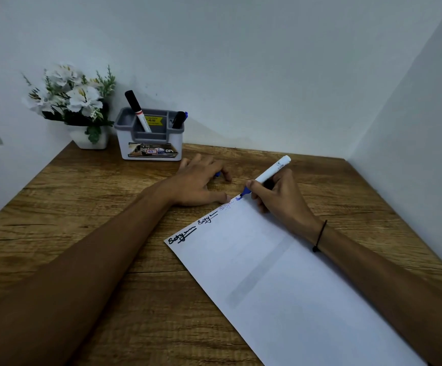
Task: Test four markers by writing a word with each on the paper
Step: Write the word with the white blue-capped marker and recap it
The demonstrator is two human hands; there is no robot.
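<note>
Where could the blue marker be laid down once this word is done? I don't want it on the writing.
Bare wood lies left of the paper, under no objects, between the left forearm and the organizer. More shows right of the right hand, toward the wall. It is crowded at the paper's top edge, where the left hand, marker and written words meet.

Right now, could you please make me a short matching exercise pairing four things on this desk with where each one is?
Things:
1. blue marker
2. black marker
3. flowers
4. paper

Places:
A. standing in the grey holder
B. flat on the desk, under the right forearm
C. in the right hand, tip on the paper
D. far left corner, in a white pot

Pairs: 1-C, 2-A, 3-D, 4-B
</note>
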